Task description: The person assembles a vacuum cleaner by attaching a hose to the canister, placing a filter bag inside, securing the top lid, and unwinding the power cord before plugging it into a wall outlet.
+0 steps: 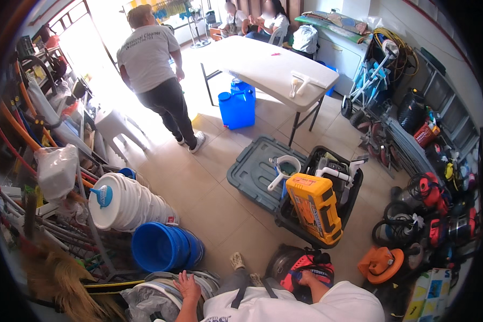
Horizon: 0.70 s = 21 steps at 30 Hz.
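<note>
My left hand (188,286) is open, fingers spread, over the rim of white stacked tubs (205,283) beside crumpled clear plastic (154,299). At the lower middle, my right hand (309,279) rests on or against a red and black machine (317,268) that looks like a vacuum cleaner. Its fingers are partly hidden, so their grip is unclear. Just beyond the machine, a yellow tool case (314,208) lies tilted on a black crate (355,206) full of tools. A white-handled strainer-like scoop (285,167) sits at the crate's edge, over a grey lid (250,170).
Blue buckets (158,248) and stacked white pails (131,203) stand left, near hoses and poles. A person (151,59) stands ahead by a white table (263,60); two people sit beyond. Blue containers (237,109) are beneath it. Machines, a ladder (456,96) and an orange hat (381,264) line the right.
</note>
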Each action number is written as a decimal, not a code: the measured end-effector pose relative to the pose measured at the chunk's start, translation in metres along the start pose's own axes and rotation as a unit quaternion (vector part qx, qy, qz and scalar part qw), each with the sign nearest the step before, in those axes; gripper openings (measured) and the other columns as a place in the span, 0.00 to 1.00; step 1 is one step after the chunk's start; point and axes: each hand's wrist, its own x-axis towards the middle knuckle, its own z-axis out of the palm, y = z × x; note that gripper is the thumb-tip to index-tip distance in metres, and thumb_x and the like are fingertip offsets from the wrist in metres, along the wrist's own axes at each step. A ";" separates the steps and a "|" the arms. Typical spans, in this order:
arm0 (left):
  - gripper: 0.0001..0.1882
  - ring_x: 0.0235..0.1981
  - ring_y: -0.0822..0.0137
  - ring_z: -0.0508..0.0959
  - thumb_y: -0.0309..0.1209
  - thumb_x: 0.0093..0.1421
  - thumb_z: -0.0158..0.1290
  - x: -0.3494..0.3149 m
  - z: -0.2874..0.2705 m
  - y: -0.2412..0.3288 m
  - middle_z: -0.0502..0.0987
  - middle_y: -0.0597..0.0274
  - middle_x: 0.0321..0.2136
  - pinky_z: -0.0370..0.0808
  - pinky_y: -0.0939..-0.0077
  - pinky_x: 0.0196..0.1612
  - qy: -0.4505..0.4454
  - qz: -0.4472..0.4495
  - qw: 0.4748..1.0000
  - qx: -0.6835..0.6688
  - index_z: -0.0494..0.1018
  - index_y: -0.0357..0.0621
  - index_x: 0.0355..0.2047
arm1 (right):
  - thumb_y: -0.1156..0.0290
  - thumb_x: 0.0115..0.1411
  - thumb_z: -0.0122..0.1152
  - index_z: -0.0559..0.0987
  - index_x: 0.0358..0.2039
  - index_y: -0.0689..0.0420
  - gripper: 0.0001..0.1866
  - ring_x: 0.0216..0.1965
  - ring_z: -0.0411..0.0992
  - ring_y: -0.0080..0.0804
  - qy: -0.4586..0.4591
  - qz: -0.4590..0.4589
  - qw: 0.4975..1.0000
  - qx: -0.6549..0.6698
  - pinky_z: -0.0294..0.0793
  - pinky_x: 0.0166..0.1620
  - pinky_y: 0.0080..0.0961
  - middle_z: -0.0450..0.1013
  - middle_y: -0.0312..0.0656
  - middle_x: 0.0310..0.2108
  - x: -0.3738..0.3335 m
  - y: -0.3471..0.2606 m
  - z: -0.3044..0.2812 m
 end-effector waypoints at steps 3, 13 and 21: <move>0.20 0.56 0.59 0.52 0.31 0.42 0.49 -0.006 -0.021 0.018 0.58 0.59 0.51 0.41 0.43 0.55 0.019 -0.008 1.000 -0.016 0.69 0.50 0.41 | 0.58 0.40 0.60 0.70 0.45 0.53 0.29 0.49 0.64 0.41 0.046 -0.006 0.999 -0.006 0.61 0.50 0.41 0.66 0.47 0.45 -0.021 0.000 -0.003; 0.20 0.52 0.62 0.60 0.34 0.45 0.46 -0.009 -0.012 0.009 0.65 0.61 0.47 0.44 0.43 0.54 -0.134 -0.008 0.991 -0.017 0.69 0.55 0.42 | 0.58 0.33 0.65 0.73 0.39 0.55 0.29 0.42 0.69 0.37 0.037 -0.068 0.996 0.053 0.68 0.44 0.28 0.70 0.48 0.39 -0.011 0.011 0.001; 0.19 0.50 0.62 0.63 0.34 0.47 0.43 0.000 0.010 -0.003 0.67 0.63 0.45 0.49 0.45 0.50 -0.204 0.039 0.978 -0.034 0.69 0.56 0.42 | 0.61 0.32 0.65 0.70 0.44 0.54 0.33 0.44 0.68 0.39 -0.009 -0.045 0.999 0.020 0.67 0.46 0.29 0.69 0.49 0.41 -0.002 -0.036 -0.011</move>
